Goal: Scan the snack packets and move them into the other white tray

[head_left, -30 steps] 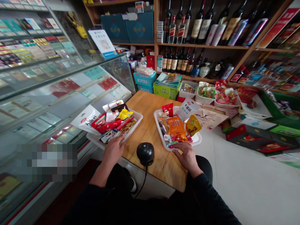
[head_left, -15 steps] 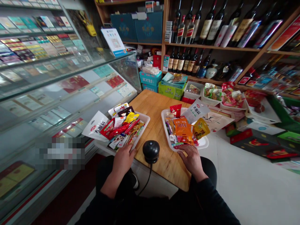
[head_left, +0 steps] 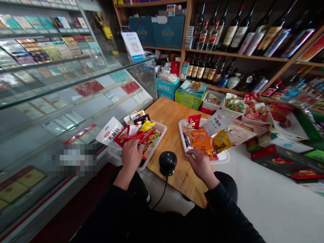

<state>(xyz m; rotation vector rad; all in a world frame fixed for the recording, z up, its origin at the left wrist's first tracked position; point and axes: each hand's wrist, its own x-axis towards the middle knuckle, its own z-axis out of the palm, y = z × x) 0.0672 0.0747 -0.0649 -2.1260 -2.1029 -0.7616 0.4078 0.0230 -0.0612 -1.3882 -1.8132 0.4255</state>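
Observation:
Among the snack packets [head_left: 148, 126] of the left white tray [head_left: 164, 128], my left hand [head_left: 132, 155] has its fingers curled down, the tips hidden. A white packet with black lettering [head_left: 109, 131] leans out at that tray's left side. At the near left corner of the right white tray [head_left: 181, 130], my right hand [head_left: 201, 165] is closed, thumb and fingers drawn together; what they grip is too small to tell. Close by lie an orange packet [head_left: 201, 139], a gold packet [head_left: 221, 141] and a grey-white packet [head_left: 217, 122].
A black rounded device [head_left: 168, 162] with a cable stands on the wooden table [head_left: 167, 109] between the trays. The glass display case [head_left: 88, 87] runs along the left. Shelves with wine bottles [head_left: 231, 33] stand behind; boxes [head_left: 283, 157] and more snack trays [head_left: 234, 104] are at the right.
My left hand has moved from the tray's near rim up onto the packets. The right hand has shifted slightly left, its fingers drawing together. The whole view has moved a little.

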